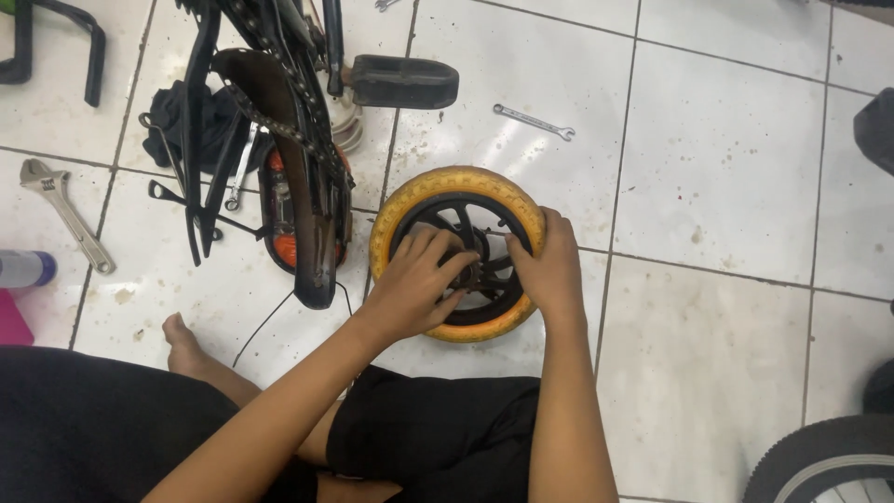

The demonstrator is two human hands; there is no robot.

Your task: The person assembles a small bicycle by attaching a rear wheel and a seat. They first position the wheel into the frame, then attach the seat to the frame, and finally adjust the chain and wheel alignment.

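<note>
Left hand (pixel 416 282) grip curled on the hub (pixel 475 265), right hand (pixel 549 270) grip clasping the rim beside it, small yellow wheel (pixel 424 200) flat on the tiled floor (pixel 726 177) under both hands, upturned bike (pixel 298 140) just left, spanner (pixel 533 122) beyond, adjustable wrench (pixel 65 214) far left.

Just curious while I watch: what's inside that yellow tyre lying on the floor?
Inside the yellow tyre sits a black spoked rim. The left hand and right hand cover the hub, so it stays mostly hidden.
</note>
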